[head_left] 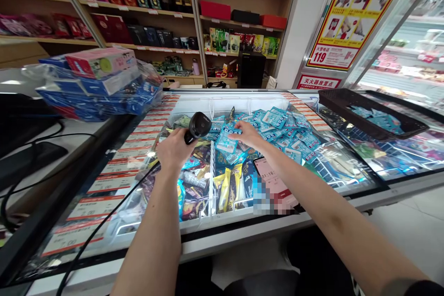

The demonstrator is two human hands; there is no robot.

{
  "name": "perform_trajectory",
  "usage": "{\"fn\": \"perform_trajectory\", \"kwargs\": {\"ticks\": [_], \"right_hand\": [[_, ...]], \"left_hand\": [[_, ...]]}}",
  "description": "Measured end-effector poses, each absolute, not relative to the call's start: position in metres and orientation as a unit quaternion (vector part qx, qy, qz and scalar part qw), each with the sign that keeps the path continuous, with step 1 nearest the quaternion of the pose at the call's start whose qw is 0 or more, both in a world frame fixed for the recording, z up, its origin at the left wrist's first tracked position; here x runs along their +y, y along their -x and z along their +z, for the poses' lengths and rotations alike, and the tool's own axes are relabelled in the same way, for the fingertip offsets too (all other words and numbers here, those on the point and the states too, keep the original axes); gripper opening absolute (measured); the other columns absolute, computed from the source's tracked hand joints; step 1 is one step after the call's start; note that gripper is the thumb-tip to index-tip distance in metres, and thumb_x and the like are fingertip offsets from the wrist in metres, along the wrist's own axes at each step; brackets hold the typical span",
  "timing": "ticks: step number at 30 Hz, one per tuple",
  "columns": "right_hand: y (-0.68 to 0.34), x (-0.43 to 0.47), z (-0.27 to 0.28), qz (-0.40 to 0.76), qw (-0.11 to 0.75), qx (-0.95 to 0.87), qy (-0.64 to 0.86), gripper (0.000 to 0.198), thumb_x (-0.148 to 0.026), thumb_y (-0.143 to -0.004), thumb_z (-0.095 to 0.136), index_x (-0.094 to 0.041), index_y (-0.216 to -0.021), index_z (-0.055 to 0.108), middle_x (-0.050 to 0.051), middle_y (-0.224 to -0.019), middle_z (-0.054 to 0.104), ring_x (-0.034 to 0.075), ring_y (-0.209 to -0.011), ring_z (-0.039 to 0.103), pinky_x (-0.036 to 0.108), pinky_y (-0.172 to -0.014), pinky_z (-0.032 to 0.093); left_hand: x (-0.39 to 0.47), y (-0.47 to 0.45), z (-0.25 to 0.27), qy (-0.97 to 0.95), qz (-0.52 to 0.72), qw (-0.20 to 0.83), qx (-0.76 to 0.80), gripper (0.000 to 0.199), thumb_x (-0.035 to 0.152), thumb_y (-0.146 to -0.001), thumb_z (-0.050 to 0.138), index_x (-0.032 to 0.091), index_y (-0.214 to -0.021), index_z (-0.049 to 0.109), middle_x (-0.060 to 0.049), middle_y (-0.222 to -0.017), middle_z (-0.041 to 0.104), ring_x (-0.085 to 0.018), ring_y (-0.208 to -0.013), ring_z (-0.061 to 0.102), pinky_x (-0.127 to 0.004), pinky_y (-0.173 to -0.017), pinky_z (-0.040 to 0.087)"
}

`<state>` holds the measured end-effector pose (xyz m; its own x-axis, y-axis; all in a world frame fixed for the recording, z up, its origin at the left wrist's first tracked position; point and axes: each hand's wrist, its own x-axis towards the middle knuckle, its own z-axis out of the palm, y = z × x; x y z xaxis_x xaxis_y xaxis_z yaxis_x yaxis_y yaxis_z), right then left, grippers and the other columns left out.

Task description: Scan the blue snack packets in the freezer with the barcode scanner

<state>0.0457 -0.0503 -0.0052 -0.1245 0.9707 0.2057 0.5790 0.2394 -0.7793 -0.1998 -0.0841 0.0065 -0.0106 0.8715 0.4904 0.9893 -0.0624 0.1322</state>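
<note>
Blue packets (277, 120) lie heaped over the freezer (225, 239); from afar, I see the right hand (248, 134) holding a single packet (226, 144) among them in a narrow pinch, the left hand (175, 149) wrapped round a black scanner (200, 126). I judge scanning in hand; the next move calls for lining both up.

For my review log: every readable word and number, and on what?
"使用方法": poster
"火警电话": poster
"119": poster
"灭火器放置点": sign below
"01:16:", rest hidden: phone
"7.00", apparently: price label
All else, blue packets included: too small or blurred.
</note>
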Motion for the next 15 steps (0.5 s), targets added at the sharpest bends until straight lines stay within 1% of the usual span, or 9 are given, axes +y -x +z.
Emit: {"fn": "perform_trajectory", "kwargs": {"ticks": [2,5,8,10,12,15], "right_hand": [[-0.062,-0.055,-0.006,0.328,0.386,-0.659,0.556,0.041,-0.045,-0.065,0.069,-0.021,-0.091,0.048,-0.003,-0.077,0.056,0.010,-0.052,0.053,0.026,-0.049,0.043],[-0.087,-0.060,-0.008,0.379,0.452,-0.597,0.543,0.043,-0.044,-0.067,0.067,-0.023,-0.096,0.044,-0.006,-0.068,0.052,0.010,-0.045,0.052,0.025,-0.041,0.043],[-0.113,-0.066,-0.008,0.384,0.524,-0.564,0.510,0.045,-0.042,-0.067,0.067,-0.024,-0.100,0.042,-0.005,-0.074,0.056,0.012,-0.047,0.057,0.028,-0.043,0.048],[-0.128,-0.071,-0.007,0.372,0.560,-0.556,0.489,0.041,-0.043,-0.069,0.065,-0.024,-0.098,0.044,-0.003,-0.077,0.058,0.014,-0.052,0.061,0.029,-0.046,0.051],[-0.139,-0.076,-0.007,0.355,0.589,-0.548,0.477,0.035,-0.046,-0.071,0.061,-0.024,-0.093,0.047,-0.003,-0.074,0.056,0.016,-0.057,0.063,0.030,-0.049,0.053],[-0.150,-0.081,-0.010,0.331,0.622,-0.522,0.481,0.033,-0.051,-0.073,0.057,-0.023,-0.086,0.049,-0.005,-0.062,0.048,0.017,-0.059,0.062,0.031,-0.051,0.055]], "left_hand": [[-0.085,0.195,0.007,0.703,-0.226,0.127,-0.663,0.042,0.052,-0.078,0.045,0.023,-0.104,0.060,-0.005,-0.101,0.065,-0.024,-0.086,0.060,-0.030,-0.059,0.035],[-0.085,0.187,0.005,0.728,-0.224,0.131,-0.634,0.042,0.052,-0.078,0.045,0.023,-0.105,0.059,-0.005,-0.102,0.064,-0.024,-0.085,0.060,-0.029,-0.059,0.034],[-0.085,0.182,0.002,0.753,-0.229,0.141,-0.601,0.041,0.051,-0.078,0.047,0.023,-0.106,0.058,-0.004,-0.105,0.064,-0.023,-0.086,0.060,-0.028,-0.058,0.034],[-0.085,0.178,0.000,0.770,-0.225,0.145,-0.580,0.039,0.049,-0.078,0.048,0.023,-0.105,0.058,-0.003,-0.105,0.064,-0.022,-0.085,0.061,-0.028,-0.057,0.033],[-0.085,0.172,-0.002,0.787,-0.216,0.143,-0.560,0.038,0.049,-0.077,0.049,0.023,-0.103,0.059,-0.003,-0.103,0.065,-0.021,-0.082,0.061,-0.027,-0.057,0.034],[-0.084,0.156,-0.001,0.813,-0.213,0.131,-0.527,0.037,0.050,-0.077,0.049,0.021,-0.099,0.059,-0.003,-0.097,0.065,-0.020,-0.082,0.061,-0.026,-0.059,0.036]]}}
